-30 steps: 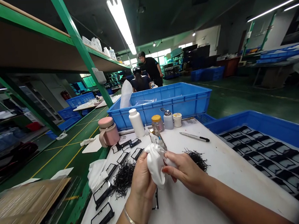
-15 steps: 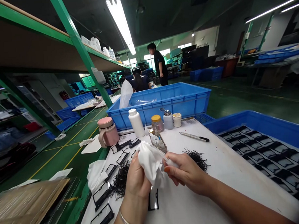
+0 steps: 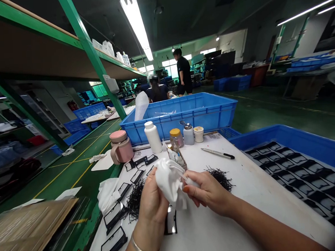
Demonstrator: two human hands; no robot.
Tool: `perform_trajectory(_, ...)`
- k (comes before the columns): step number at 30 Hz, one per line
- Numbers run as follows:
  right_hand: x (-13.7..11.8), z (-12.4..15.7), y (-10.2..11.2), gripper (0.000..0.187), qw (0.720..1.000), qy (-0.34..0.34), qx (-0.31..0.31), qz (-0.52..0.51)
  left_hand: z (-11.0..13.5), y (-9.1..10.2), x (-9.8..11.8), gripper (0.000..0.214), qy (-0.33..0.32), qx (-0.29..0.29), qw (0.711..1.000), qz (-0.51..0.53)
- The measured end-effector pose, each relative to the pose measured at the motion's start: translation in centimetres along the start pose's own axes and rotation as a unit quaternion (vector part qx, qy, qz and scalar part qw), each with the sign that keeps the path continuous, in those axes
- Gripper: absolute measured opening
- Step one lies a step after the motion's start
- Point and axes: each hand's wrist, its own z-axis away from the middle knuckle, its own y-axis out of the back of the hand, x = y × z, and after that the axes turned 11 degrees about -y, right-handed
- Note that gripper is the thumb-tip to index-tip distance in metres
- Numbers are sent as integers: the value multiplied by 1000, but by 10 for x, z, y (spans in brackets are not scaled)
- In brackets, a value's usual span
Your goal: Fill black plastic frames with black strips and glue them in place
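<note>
A bunched white cloth (image 3: 168, 179) is held above the white tabletop, between both hands. My left hand (image 3: 152, 200) is closed around its left side, with a bangle at the wrist. My right hand (image 3: 207, 190) pinches the cloth's right side; a smooth whitish bit shows between its fingers, too small to name. Directly below the cloth lies a black-framed clear piece (image 3: 171, 221), partly covered. Several similar black frames (image 3: 114, 242) lie to the left, beside a heap of thin black strips (image 3: 134, 201). A second heap of black strips (image 3: 220, 178) sits behind my right hand.
Behind are a pink mug (image 3: 121, 148), a white bottle (image 3: 153, 137), a yellow-lidded jar (image 3: 176, 137), a pump bottle (image 3: 188, 134) and a small box (image 3: 180, 158). A pen-like tool (image 3: 217, 153) lies right. Blue bins (image 3: 181, 121) stand beyond; another white cloth (image 3: 108, 196) is left.
The cloth has shifted slightly in my hands, its folds changed; both hands keep their grip. In the background, the standing person has moved a little to the right.
</note>
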Motion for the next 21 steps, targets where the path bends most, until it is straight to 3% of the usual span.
perform_trajectory(3,8,-5,14,31,996,-29,71,-38,-6,4,25,17,-87,57,994,29)
perform_trajectory(7,28,-17,50,34,960,-27,264,-92,-13,12,59,16,-197,45,979,31)
perform_trajectory(10,48,-27,74,31,945,-61,320,-26,-31,21,75,20,-284,55,954,-81)
perform_trajectory(13,66,-34,86,27,934,-114,337,38,-69,34,86,34,-378,73,885,-263)
perform_trajectory(15,74,-37,89,29,928,-131,343,59,-102,42,93,34,-377,62,803,-457)
perform_trajectory(18,83,-41,88,34,924,-139,347,75,-146,55,100,27,-340,50,760,-552)
perform_trajectory(21,87,-44,87,37,928,-129,341,79,-172,67,103,18,-268,29,714,-646)
